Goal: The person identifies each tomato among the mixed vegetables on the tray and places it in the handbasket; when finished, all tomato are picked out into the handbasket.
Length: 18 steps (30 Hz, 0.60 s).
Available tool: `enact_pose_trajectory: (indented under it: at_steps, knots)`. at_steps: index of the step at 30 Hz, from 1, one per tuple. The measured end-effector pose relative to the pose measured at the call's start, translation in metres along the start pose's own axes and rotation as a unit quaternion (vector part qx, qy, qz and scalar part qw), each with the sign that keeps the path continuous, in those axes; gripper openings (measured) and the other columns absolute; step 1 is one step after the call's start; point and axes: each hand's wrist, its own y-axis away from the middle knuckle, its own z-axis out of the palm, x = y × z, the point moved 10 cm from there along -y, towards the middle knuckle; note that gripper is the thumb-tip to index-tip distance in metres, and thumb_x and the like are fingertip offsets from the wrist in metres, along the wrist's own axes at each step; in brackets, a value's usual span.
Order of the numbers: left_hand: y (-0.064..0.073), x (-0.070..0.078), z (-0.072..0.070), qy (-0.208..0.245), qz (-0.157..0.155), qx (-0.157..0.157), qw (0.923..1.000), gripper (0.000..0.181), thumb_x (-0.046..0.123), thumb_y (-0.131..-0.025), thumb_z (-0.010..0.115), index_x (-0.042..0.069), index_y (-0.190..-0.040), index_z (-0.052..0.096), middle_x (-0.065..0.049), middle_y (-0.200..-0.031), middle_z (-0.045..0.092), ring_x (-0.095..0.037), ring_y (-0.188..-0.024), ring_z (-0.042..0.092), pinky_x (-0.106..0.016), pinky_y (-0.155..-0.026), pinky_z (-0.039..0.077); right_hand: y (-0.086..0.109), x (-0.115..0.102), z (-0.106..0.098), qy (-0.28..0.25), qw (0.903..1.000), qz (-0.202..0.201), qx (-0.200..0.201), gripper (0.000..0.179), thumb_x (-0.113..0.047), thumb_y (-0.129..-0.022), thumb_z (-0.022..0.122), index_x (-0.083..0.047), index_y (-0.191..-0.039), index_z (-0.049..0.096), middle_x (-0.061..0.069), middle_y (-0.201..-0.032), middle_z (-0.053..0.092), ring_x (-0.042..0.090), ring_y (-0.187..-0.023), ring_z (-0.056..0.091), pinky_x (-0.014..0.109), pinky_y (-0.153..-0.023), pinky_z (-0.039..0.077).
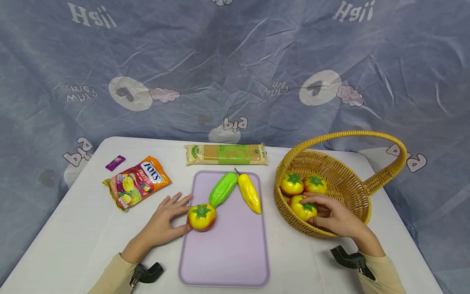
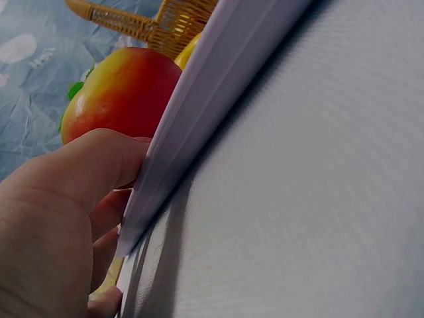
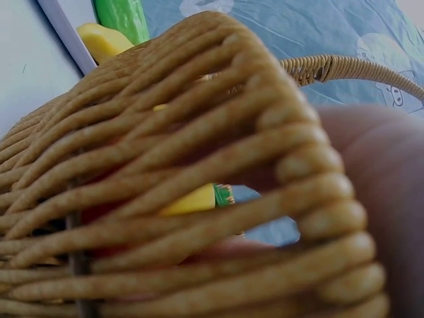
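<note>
On the lilac tray point(image 1: 227, 257) lie a yellow-red tomato point(image 1: 202, 218), a green pepper-like vegetable point(image 1: 223, 189) and a yellow pepper point(image 1: 249, 194). My left hand point(image 1: 165, 220) rests at the tray's left edge, fingers spread, with thumb and forefinger tips beside that tomato. The left wrist view shows the thumb point(image 2: 99, 159) at the tray's rim, just below the tomato. Inside the wicker basket point(image 1: 345, 173), my right hand point(image 1: 335, 214) holds another tomato point(image 1: 301, 208) between thumb and fingers. Two more tomatoes point(image 1: 292, 184) sit behind it. Basket weave hides most of this grip in the right wrist view.
A noodle packet point(image 1: 225, 154) lies behind the tray. To the left are an orange candy bag point(image 1: 137, 182) and a small purple wrapped sweet point(image 1: 115, 163). The basket's tall handle point(image 1: 349, 134) arches over its far side. A blue-grey cloth point(image 1: 235, 81) hangs behind the table.
</note>
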Motion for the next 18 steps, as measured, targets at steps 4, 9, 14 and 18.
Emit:
enact_pose_trajectory:
  at_steps: [4, 9, 14, 18]
  knots:
    - [0.0, -0.0002, -0.0002, 0.0, -0.001, 0.0, 1.0, 0.047, 0.029, -0.079, 0.081, 0.014, -0.123, 0.074, -0.01, -0.152, 0.056, -0.047, -0.148, 0.038, -0.075, -0.118, 0.018, -0.0004, 0.0001, 0.0005, 0.007, 1.0, 0.0, -0.001, 0.044, 0.002, -0.084, 0.078, -0.003, -0.125, 0.066, 0.029, -0.131, 0.061, -0.019, -0.116, 0.047, 0.019, -0.079, 0.06]
    - [0.0, -0.0015, 0.0005, 0.0, -0.001, 0.0, 1.0, 0.047, 0.029, -0.079, 0.081, 0.015, -0.123, 0.074, -0.009, -0.152, 0.055, -0.047, -0.148, 0.038, -0.075, -0.118, 0.018, -0.0004, 0.0006, 0.0008, 0.031, 0.9995, 0.004, 0.004, 0.045, 0.001, -0.083, 0.078, -0.006, -0.126, 0.067, 0.023, -0.127, 0.064, -0.013, -0.108, 0.053, 0.02, -0.076, 0.059]
    - [0.0, -0.0021, 0.0009, 0.002, 0.0, 0.0, 1.0, 0.047, 0.029, -0.079, 0.081, 0.015, -0.123, 0.074, -0.009, -0.153, 0.055, -0.047, -0.148, 0.038, -0.076, -0.118, 0.018, 0.0004, 0.0002, -0.0011, 0.057, 0.9982, 0.001, 0.019, 0.045, 0.0, -0.082, 0.08, -0.008, -0.124, 0.068, 0.02, -0.126, 0.067, -0.017, -0.113, 0.05, 0.018, -0.081, 0.058]
    - [-0.0001, -0.0019, 0.0015, 0.002, 0.0, -0.002, 1.0, 0.047, 0.029, -0.08, 0.081, 0.015, -0.124, 0.074, -0.009, -0.153, 0.055, -0.047, -0.148, 0.038, -0.075, -0.118, 0.018, 0.0011, -0.0012, -0.0028, 0.046, 0.9987, 0.001, 0.021, 0.043, 0.0, -0.083, 0.079, -0.006, -0.125, 0.068, 0.023, -0.126, 0.066, -0.019, -0.115, 0.05, 0.017, -0.083, 0.058]
